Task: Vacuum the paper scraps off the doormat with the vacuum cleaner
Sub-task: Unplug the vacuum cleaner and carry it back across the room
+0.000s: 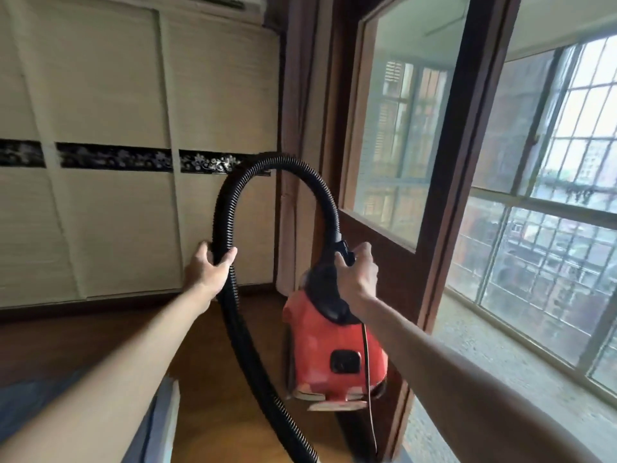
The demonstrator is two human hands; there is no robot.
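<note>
Red plastic canister vacuum cleaner (334,349) with a black top handle and a black rectangular switch on its side, lifted clear of the floor and tilted, base facing down and toward the camera. Hangs in mid-air at centre right of the view, in front of a dark wooden door frame. Ribbed black flexible hose (233,202) rising from the top of the canister, arching in a tall loop to the left, then running down and out past the bottom edge of the view. Thin dark power cord (368,369) dangling straight down across the red body. Doormat and paper scraps not in view.
</note>
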